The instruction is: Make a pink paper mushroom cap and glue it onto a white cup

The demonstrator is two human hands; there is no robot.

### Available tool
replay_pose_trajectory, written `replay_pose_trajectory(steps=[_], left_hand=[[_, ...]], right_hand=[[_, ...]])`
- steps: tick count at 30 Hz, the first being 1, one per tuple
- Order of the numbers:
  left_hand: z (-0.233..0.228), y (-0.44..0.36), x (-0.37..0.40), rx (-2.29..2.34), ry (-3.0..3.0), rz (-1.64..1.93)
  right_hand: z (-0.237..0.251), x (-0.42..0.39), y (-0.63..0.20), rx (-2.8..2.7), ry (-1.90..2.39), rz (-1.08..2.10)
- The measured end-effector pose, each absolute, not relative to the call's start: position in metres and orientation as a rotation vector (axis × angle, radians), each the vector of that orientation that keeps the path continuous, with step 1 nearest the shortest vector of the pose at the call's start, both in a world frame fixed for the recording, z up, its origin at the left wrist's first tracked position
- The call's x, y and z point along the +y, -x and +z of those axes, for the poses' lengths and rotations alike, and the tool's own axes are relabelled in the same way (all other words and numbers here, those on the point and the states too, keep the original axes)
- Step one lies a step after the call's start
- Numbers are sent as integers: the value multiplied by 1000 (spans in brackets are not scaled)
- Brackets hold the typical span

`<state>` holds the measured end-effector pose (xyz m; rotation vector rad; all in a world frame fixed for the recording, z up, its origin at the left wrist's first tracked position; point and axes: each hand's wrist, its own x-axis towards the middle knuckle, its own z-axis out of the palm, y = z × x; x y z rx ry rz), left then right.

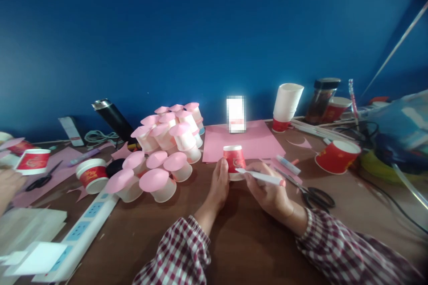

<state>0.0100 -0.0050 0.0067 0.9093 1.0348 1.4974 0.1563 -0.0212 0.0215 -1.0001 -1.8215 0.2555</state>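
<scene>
A small red paper cup (234, 159) stands upside down on the brown table (240, 240), in front of a pink paper sheet (254, 140). My left hand (219, 185) grips the cup's left side. My right hand (269, 191) holds a white pen-like stick (261, 177) with a pink end, its tip touching the cup's lower right. Both sleeves are red-and-white checked.
Left of the cup sits a pile of several pink-topped white cups (163, 151). Scissors (312, 196), a glue stick (288, 164), a tipped red cup (336, 156) and a cup stack (286, 104) lie right. A power strip (83, 231) and another person's hand (8, 185) are at left.
</scene>
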Motion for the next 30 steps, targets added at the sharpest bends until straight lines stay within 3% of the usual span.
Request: replay_pose_trajectory(steps=[30], left_hand=[[7,-14,-6,1090,-1153,1326]], right_hand=[[39,-21,-161,-1758,1088,153]])
